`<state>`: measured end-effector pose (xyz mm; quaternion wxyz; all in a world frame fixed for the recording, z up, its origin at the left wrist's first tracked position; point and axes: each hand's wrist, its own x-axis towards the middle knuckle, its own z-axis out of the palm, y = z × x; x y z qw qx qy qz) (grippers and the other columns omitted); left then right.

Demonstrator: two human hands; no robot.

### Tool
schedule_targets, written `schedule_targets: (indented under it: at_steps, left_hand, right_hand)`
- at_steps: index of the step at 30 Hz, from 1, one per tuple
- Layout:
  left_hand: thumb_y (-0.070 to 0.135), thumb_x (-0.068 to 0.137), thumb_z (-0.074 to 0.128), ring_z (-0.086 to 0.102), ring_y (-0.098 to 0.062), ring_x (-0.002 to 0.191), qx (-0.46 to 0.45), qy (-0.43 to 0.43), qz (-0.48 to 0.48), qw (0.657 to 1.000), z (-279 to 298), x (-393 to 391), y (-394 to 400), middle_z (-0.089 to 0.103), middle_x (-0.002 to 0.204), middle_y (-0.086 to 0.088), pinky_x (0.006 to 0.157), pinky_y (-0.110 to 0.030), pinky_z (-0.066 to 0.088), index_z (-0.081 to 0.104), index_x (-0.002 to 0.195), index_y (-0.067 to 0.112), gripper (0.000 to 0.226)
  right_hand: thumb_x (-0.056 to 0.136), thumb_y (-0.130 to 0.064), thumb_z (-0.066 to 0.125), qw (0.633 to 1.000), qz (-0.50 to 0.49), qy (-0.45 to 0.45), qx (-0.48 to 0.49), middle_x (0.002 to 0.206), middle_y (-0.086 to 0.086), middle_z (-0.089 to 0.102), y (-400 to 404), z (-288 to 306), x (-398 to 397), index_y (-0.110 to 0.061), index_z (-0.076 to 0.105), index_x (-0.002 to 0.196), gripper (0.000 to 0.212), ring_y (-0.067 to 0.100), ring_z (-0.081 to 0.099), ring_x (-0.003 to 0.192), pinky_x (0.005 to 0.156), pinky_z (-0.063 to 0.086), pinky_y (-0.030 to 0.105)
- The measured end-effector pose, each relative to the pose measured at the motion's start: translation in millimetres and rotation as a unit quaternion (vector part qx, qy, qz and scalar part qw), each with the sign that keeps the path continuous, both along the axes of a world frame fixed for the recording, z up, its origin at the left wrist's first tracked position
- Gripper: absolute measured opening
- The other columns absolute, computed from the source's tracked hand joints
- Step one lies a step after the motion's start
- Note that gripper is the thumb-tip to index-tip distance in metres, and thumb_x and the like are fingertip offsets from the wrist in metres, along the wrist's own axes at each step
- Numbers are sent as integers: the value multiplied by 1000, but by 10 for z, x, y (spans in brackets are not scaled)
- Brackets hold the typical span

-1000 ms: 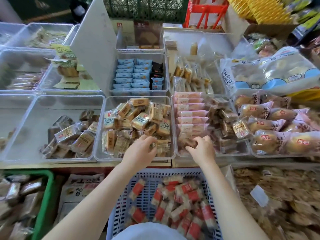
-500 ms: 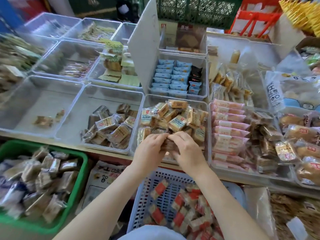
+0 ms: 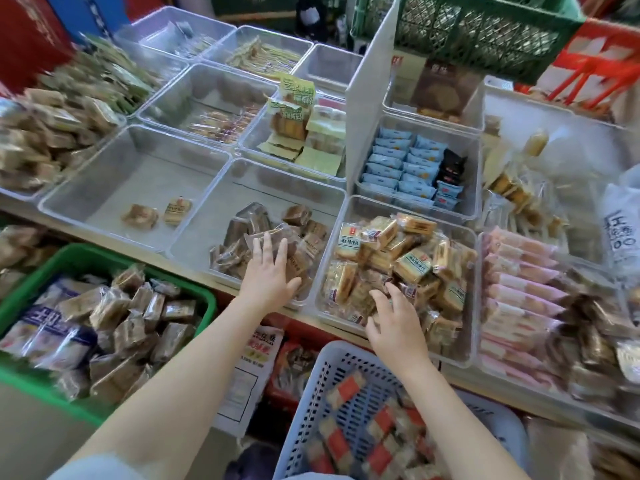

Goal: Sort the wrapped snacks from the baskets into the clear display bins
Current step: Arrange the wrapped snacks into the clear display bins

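Observation:
My left hand (image 3: 268, 275) lies flat with straight, spread fingers on the pile of brown wrapped snacks (image 3: 239, 233) in a clear display bin (image 3: 242, 192). My right hand (image 3: 394, 323) rests with loosely bent fingers on the yellow wrapped cakes (image 3: 412, 261), at the front of the neighbouring clear bin (image 3: 471, 341); I see nothing pinched in it. Below my arms a pale blue lattice basket (image 3: 311, 393) holds red-and-white wrapped snacks (image 3: 349, 386). At the left a green basket (image 3: 104, 252) is heaped with brown and white wrapped snacks.
A clear bin (image 3: 114, 188) at the left holds only two packets. Pink wrapped sticks (image 3: 519, 278) fill the bin at the right. Blue packets (image 3: 398, 161) sit behind a white divider board (image 3: 367, 109). More bins and a green crate (image 3: 485, 32) stand behind.
Both hands were together at the front of the yellow-cake bin. My left hand has since moved left onto the brown snacks; the right stays at the cake bin. The view has swung left.

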<state>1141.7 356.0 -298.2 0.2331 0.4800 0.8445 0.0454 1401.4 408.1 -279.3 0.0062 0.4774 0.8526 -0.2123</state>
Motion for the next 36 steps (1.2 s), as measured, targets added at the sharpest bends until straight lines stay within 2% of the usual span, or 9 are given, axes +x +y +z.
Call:
schedule_targets:
  at_steps: [5, 9, 12, 14, 18, 22, 26, 30, 36]
  left_hand:
    - [64, 96, 39, -20, -36, 149, -46, 36, 3, 998, -55, -58, 131, -26, 161, -15, 121, -55, 11, -18, 156, 21, 94]
    - [62, 97, 39, -11, -37, 151, -75, 84, 1, 994, 132, -136, 280, -13, 164, -17, 121, -56, 8, -6, 158, 18, 88]
    - [53, 99, 40, 2, -33, 152, 31, 97, -16, 995, 284, 163, 352, 6, 165, -16, 121, -51, 9, 13, 158, 14, 76]
    - [45, 98, 47, 20, -33, 149, 132, 52, -60, 988, 375, 616, 361, 27, 160, -18, 120, -49, 21, 31, 152, 11, 66]
    - [41, 89, 47, 47, -35, 129, 208, -19, -166, 964, 404, 1668, 336, 52, 140, -15, 102, -50, 43, 54, 135, 10, 56]
    - [34, 92, 58, 46, -30, 131, 173, -31, -246, 953, 404, 2496, 356, 51, 142, -8, 101, -47, 43, 52, 139, 14, 51]
    - [34, 95, 54, 44, -25, 132, 146, -7, -309, 940, 469, 2951, 415, 48, 142, -1, 101, -39, 41, 46, 142, 19, 50]
    - [38, 98, 48, 44, -22, 131, 111, 22, -328, 938, 477, 3005, 478, 46, 143, 1, 102, -36, 41, 44, 143, 21, 48]
    - [35, 99, 49, 47, -22, 127, 92, 45, -337, 936, 521, 3010, 493, 49, 140, 2, 97, -35, 43, 49, 141, 23, 44]
  right_hand:
    - [104, -25, 43, 1000, 7, -3, 1, 163, 10, 18, -9, -14, 46, -16, 35, 153, 50, 26, 17, 150, 122, 21, 40]
    - [103, -22, 43, 1000, 21, 6, 7, 163, 9, 18, -21, 22, 90, -16, 35, 152, 50, 24, 15, 151, 123, 17, 37]
    - [103, -21, 45, 999, 5, 36, 0, 163, 8, 20, -59, 72, 208, -16, 38, 150, 48, 24, 15, 151, 122, 16, 36]
    - [102, -20, 47, 998, -11, 62, 15, 161, 9, 25, -62, 118, 355, -16, 42, 148, 46, 23, 17, 151, 122, 16, 33]
    - [95, -13, 56, 989, -118, 78, 49, 149, 15, 43, 82, 162, 955, -10, 58, 132, 37, 31, 37, 141, 114, 34, 43]
    - [81, -9, 61, 955, -275, 6, 110, 125, 18, 57, 387, 94, 1894, -5, 63, 117, 36, 39, 54, 114, 96, 47, 48]
    - [91, -17, 55, 899, -428, -96, 19, 141, 19, 40, 633, 62, 2690, -18, 45, 139, 49, 38, 42, 126, 100, 43, 45]
    - [95, -36, 57, 897, -424, -107, -60, 146, 22, 31, 805, -52, 2933, -37, 28, 151, 63, 43, 43, 127, 105, 37, 48]
    - [99, -28, 55, 855, -512, -80, -18, 139, 18, 34, 989, -218, 2873, -27, 44, 129, 32, 44, 48, 113, 88, 48, 49]
